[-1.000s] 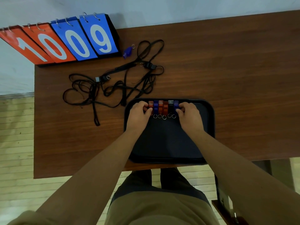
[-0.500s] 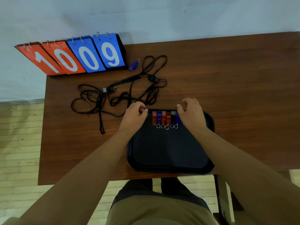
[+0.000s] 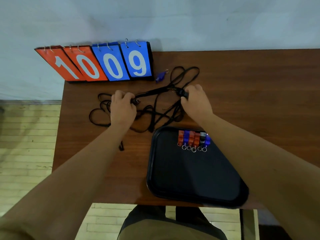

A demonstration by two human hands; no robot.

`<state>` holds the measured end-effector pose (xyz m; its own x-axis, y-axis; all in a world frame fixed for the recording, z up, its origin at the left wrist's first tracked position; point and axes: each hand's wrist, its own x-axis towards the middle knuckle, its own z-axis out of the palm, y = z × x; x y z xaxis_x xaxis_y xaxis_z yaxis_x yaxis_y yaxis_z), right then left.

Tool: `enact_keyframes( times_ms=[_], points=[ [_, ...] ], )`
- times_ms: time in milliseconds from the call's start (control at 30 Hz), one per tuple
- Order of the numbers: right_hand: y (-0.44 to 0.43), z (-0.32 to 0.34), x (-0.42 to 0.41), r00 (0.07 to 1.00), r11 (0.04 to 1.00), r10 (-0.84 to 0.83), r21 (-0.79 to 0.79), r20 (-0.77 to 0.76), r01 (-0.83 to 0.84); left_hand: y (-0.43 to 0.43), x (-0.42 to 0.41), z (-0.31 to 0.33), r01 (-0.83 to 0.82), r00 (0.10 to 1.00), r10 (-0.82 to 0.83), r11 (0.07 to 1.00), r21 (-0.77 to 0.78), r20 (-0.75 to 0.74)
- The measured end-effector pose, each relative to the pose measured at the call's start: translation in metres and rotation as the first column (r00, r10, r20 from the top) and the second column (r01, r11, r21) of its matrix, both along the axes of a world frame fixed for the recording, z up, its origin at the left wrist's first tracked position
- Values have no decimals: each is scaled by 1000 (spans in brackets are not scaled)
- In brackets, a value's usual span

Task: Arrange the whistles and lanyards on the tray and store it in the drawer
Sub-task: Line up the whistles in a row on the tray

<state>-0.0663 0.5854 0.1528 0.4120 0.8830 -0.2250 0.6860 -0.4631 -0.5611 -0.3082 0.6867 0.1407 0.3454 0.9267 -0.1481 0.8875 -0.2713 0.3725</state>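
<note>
On the dark brown wooden table [image 3: 242, 94], a black rectangular plastic tray [image 3: 190, 179] sits near the front edge, and along its far side six small plastic whistles [image 3: 194, 140] in orange, blue and black lie side by side in a neat row, their metal rings pointing toward the person. That part of the job looks settled. One more blue plastic whistle [image 3: 160, 77] lies off the tray, just beside the red-and-blue flip scoreboard [image 3: 97, 64] at the back of the table.

The tangle of black cord lanyards [image 3: 155, 110] is spread on the wood beyond the tray, none of it on the tray yet. Both hands are down in it: the left hand [image 3: 122, 109] is curled over one clip end with a small ring showing at its fingertips, and the right hand [image 3: 196, 101] pinches a black clip at the other side, a strap stretched between them.

By my reckoning, the work stands under halfway: lanyards to untangle and lay down, the stray whistle to fetch, then the tray to a drawer I cannot see from here.
</note>
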Motion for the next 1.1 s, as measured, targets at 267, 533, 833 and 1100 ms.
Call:
enact_keyframes(
  times_ms=[267,533,833,1100],
  points=[
    [26,-21,-3,994,987,34,-158,102,-17,13,-10,-16,29,1000,-30,996,-90,-8],
    [17,-22,-6,997,992,18,-129,70,-9,10,-10,-7,4,992,16,988,-156,127],
    [-13,13,-10,956,987,-156,-6,-250,159,-4,-8,30,19,968,33,979,-202,249],
    [-36,39,-14,874,972,-201,22,-442,234,-11,-7,64,-114,904,204,962,-246,377]
  ],
)
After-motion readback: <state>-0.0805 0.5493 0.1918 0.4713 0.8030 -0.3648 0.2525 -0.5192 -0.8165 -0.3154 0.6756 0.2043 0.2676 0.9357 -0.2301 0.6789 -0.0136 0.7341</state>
